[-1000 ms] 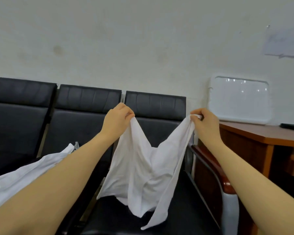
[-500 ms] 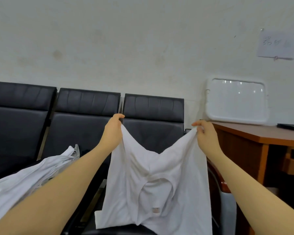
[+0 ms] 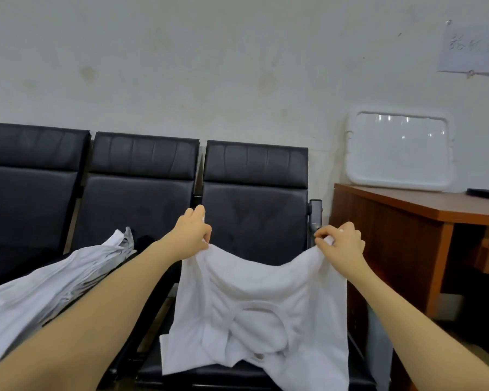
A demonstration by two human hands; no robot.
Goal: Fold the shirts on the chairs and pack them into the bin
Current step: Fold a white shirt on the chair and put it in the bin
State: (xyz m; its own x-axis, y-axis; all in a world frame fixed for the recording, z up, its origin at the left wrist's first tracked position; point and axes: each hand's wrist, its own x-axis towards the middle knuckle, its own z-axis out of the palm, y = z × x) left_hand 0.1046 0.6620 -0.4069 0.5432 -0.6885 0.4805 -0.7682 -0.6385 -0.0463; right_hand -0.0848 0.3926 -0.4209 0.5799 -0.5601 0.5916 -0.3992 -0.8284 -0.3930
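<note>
Two hands are holding one white shirt (image 3: 261, 309) up over the rightmost of three black chairs (image 3: 254, 193) that are standing in a row against a pale wall. The left hand (image 3: 192, 234) is pinching the upper left corner of the cloth, its fingers curled round the hem in front of the gap between the middle and the right chair backs. The right hand (image 3: 340, 244) is gripping the upper right corner in the same way, just beside the metal armrest post (image 3: 314, 218) at the end of the row. Between the two hands the top edge is sagging in a shallow curve, and the rest of the shirt is hanging down with its lower part lying crumpled on the seat; a rounded neckline is showing in the folds near the middle. A second pile of white shirts (image 3: 48, 286) is lying across the seat of the middle chair and reaching toward the lower left, partly behind the left forearm. To the right of the chairs a brown wooden surface (image 3: 424, 206) is carrying a white tray-like lid (image 3: 398, 150) that is leaning against the wall, and a dark flat object is lying at its far right edge. A sheet of paper (image 3: 469, 49) with handwriting too blurred to read is hanging on the wall above.
</note>
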